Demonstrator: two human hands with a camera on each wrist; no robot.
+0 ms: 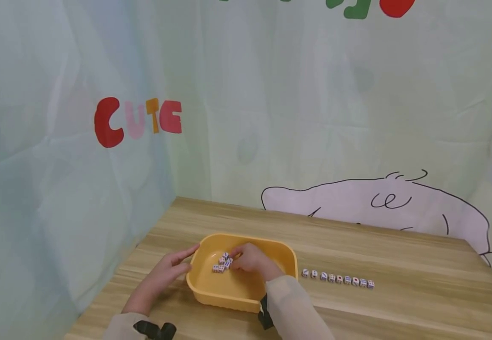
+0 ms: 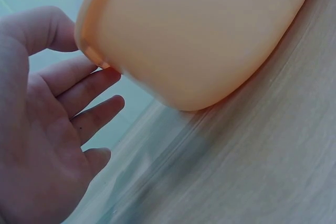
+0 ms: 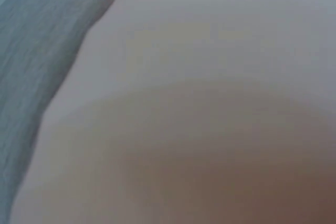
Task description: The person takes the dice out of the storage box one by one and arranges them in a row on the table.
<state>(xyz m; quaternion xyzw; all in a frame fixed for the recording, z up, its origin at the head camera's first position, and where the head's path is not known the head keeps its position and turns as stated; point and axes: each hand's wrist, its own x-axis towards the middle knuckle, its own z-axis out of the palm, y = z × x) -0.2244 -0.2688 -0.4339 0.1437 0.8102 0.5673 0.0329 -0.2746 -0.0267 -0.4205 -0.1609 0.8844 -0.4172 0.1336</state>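
A yellow plastic tub [image 1: 246, 237] stands on the wooden table [image 1: 399, 264]. Inside it, toward the left, lies a small heap of white dice [image 1: 221, 264]. My right hand [image 1: 240, 259] reaches into the tub with its fingers curled down onto that heap; whether it pinches a die is hidden. My left hand [image 1: 183, 262] lies against the tub's left outer wall. In the left wrist view its fingers [image 2: 92, 85] are straight and touch the tub [image 2: 199, 35] near the rim. The right wrist view is a blur.
Several dice [image 1: 338, 278] stand in a straight row on the table just right of the tub. A pale printed curtain [image 1: 271, 118] closes off the back and left sides. Bare wood stretches to the right and behind the tub.
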